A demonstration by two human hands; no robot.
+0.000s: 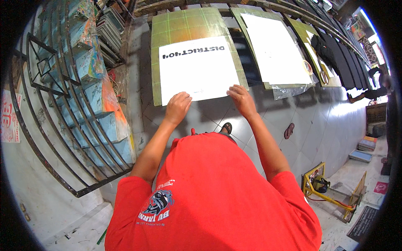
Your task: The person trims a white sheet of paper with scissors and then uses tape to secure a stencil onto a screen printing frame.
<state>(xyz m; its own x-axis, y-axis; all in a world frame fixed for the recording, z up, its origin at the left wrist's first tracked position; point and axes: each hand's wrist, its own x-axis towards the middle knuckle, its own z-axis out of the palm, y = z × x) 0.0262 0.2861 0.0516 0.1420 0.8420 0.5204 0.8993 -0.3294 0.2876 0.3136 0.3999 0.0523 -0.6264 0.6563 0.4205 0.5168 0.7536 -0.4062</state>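
Observation:
A white sheet with bold black lettering along its far edge lies on a greenish board in front of me. My left hand has its fingers closed on the sheet's near left corner. At the near right corner, my right hand pinches the same sheet. Both forearms reach forward from red sleeves, and the sheet's near edge stretches between the two hands. A faint small mark shows close to that near edge.
Right of my board, another board carries white sheets, a tape roll and clear plastic. Scissors lie further right, near black garments. A black metal railing fills the left. A sandal and yellow frame are on the floor.

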